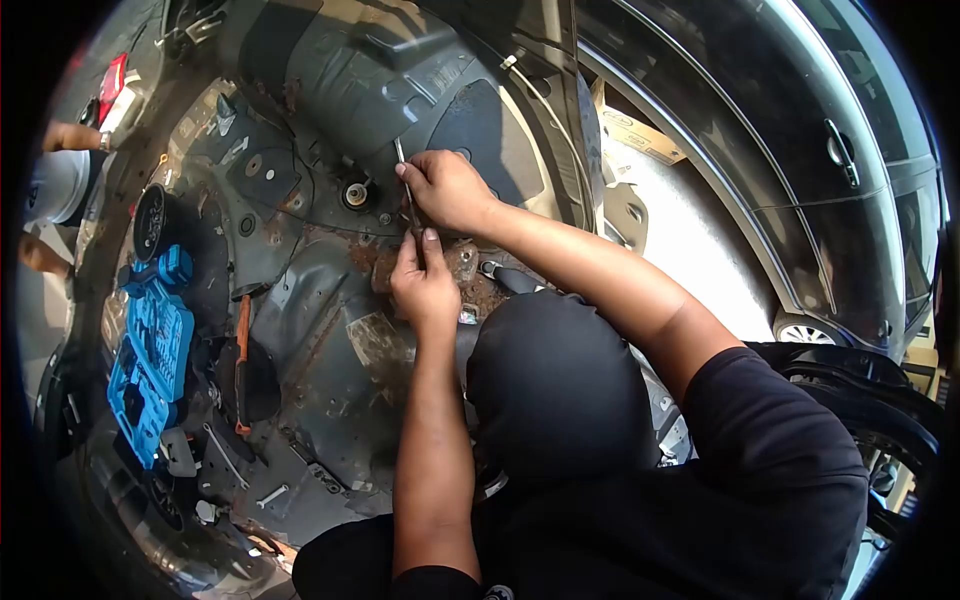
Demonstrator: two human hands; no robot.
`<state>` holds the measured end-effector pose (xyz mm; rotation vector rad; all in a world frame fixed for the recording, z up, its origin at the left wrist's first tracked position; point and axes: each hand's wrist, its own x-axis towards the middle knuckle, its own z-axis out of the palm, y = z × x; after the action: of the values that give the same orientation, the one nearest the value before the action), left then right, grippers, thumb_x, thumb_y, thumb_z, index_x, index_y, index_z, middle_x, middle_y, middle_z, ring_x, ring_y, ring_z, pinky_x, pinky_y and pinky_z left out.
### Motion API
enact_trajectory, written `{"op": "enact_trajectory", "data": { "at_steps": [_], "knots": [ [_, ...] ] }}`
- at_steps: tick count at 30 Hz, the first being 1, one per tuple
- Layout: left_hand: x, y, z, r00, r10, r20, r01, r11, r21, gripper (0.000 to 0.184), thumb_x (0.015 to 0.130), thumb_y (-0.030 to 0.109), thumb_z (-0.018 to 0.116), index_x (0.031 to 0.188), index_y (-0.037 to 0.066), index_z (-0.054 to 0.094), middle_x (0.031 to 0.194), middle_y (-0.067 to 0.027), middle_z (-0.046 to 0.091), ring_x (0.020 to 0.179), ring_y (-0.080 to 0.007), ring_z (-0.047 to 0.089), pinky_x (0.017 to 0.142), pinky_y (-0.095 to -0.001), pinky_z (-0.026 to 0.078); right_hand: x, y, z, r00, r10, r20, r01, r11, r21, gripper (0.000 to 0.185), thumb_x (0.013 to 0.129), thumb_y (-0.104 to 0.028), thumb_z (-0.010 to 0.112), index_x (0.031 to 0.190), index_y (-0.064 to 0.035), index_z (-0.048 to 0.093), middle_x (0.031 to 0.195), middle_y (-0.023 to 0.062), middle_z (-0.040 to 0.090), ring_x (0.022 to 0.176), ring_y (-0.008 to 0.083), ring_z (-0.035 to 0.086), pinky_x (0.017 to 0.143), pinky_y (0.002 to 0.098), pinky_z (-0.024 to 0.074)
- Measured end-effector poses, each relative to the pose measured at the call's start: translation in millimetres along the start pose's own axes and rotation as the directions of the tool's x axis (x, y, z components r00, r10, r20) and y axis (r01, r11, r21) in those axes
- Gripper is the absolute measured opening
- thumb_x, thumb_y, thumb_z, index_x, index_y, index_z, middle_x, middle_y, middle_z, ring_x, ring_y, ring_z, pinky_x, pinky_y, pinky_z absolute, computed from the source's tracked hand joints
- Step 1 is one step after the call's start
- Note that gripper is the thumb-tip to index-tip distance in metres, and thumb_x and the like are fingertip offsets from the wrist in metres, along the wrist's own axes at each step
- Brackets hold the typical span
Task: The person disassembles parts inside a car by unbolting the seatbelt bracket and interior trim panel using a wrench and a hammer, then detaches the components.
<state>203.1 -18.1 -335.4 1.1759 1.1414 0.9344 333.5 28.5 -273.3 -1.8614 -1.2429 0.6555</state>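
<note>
My right hand [448,190] is closed around the upper part of a thin metal rod [400,150], whose bright tip sticks out above my fingers. Below it, my left hand [428,292] pinches the rod's darker lower end between thumb and fingers. What kind of tool it is cannot be made out. Both hands are over the bare, rusty floor pan [335,262] of a car body. Just left of the rod, a round metal fitting [355,194] stands up from the floor. A rusty bracket [462,262] lies beside my left hand.
On the left are an open blue tool case [155,350], an orange-handled hammer [243,350], a black round container [150,222] and wrenches [226,455]. Another person's hands [72,137] show at the far left. A black rounded shape [560,390] fills the lower middle. A dark car door [800,190] stands right.
</note>
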Motion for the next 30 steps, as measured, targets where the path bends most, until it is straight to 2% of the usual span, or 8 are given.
{"op": "enact_trajectory", "data": {
  "at_steps": [2,6,8,15,19,22,24,30],
  "knots": [
    [0.0,5.5,-2.6,0.999,0.015,-0.034,-0.009,0.984,0.18,0.043,0.104,0.022,0.064,0.133,-0.009,0.061,0.113,-0.0189,0.075,0.102,-0.0184,0.069,0.091,-0.032,0.053,3.7,-7.0,-6.3,0.999,0.006,0.041,-0.002,0.996,-0.092,0.036,0.099,-0.029,0.061,0.087,0.0029,0.073,0.082,0.0252,0.071,0.087,0.0447,0.07,0.084,0.0515,0.0545],
    [8.2,-15.4,2.7,0.969,0.228,-0.095,-0.219,0.971,0.101,0.042,0.103,0.023,0.066,0.127,-0.011,0.064,0.107,-0.0256,0.075,0.091,-0.0231,0.072,0.084,-0.0336,0.054,15.0,-16.0,-10.2,0.984,0.071,0.162,-0.015,0.946,-0.324,0.035,0.099,-0.029,0.06,0.094,0.0024,0.075,0.096,0.029,0.071,0.098,0.0461,0.069,0.092,0.0517,0.0538],
    [3.9,-0.4,-2.6,0.991,0.129,-0.031,-0.127,0.99,0.059,0.04,0.102,0.024,0.066,0.123,-0.011,0.065,0.102,-0.0255,0.075,0.087,-0.0236,0.071,0.081,-0.0355,0.054,13.6,-14.9,-6.1,0.983,0.071,0.169,-0.006,0.934,-0.356,0.036,0.1,-0.03,0.058,0.096,0.0023,0.074,0.098,0.0285,0.072,0.1,0.0458,0.069,0.092,0.0519,0.0536],
    [-5.4,40.5,-9.9,0.993,0.095,0.073,-0.105,0.983,0.152,0.031,0.102,0.022,0.062,0.111,-0.008,0.069,0.089,-0.0287,0.071,0.075,-0.0401,0.068,0.073,-0.0442,0.052,1.9,-17.3,7.2,0.989,0.145,0.037,-0.135,0.972,-0.192,0.038,0.102,-0.029,0.053,0.095,0.0048,0.07,0.094,0.0307,0.071,0.098,0.0482,0.068,0.091,0.0535,0.0523],
    [-5.0,39.2,-7.3,0.992,-0.038,0.121,0.021,0.99,0.142,0.034,0.102,0.023,0.062,0.114,-0.008,0.068,0.096,-0.0304,0.072,0.087,-0.0428,0.072,0.077,-0.0446,0.053,1.8,-13.8,5.9,0.99,0.141,0.028,-0.135,0.979,-0.154,0.039,0.102,-0.029,0.053,0.094,0.0051,0.069,0.092,0.0309,0.07,0.096,0.0486,0.068,0.09,0.0532,0.0523],
    [-2.3,19.1,2.9,0.988,0.157,-0.008,-0.156,0.983,0.095,0.038,0.102,0.022,0.061,0.121,-0.011,0.066,0.104,-0.0302,0.073,0.095,-0.0433,0.072,0.082,-0.0416,0.055,2.2,-15.5,4.4,0.988,0.147,0.054,-0.138,0.981,-0.139,0.035,0.103,-0.025,0.053,0.092,0.0038,0.069,0.084,0.0229,0.073,0.088,0.0397,0.073,0.085,0.0479,0.0551],
    [-1.1,13.4,6.3,0.996,0.091,0.022,-0.091,0.996,-0.01,0.039,0.103,0.022,0.061,0.121,-0.012,0.066,0.103,-0.0308,0.072,0.097,-0.0433,0.072,0.082,-0.0417,0.054,4.2,-17.9,0.9,0.987,0.144,0.072,-0.137,0.986,-0.096,0.031,0.104,-0.021,0.053,0.092,0.0024,0.07,0.076,0.0141,0.075,0.08,0.0292,0.076,0.08,0.0417,0.057],
    [-4.7,19.9,12.1,0.996,-0.01,0.083,0.008,1.0,0.023,0.037,0.104,0.021,0.06,0.124,-0.01,0.065,0.103,-0.0299,0.073,0.094,-0.0348,0.075,0.081,-0.0399,0.054,3.0,-23.3,-4.5,0.987,0.152,0.059,-0.15,0.988,-0.037,0.031,0.104,-0.022,0.054,0.091,0.0028,0.069,0.071,0.0119,0.073,0.068,0.0243,0.072,0.07,0.0387,0.0565]
  ]
}}
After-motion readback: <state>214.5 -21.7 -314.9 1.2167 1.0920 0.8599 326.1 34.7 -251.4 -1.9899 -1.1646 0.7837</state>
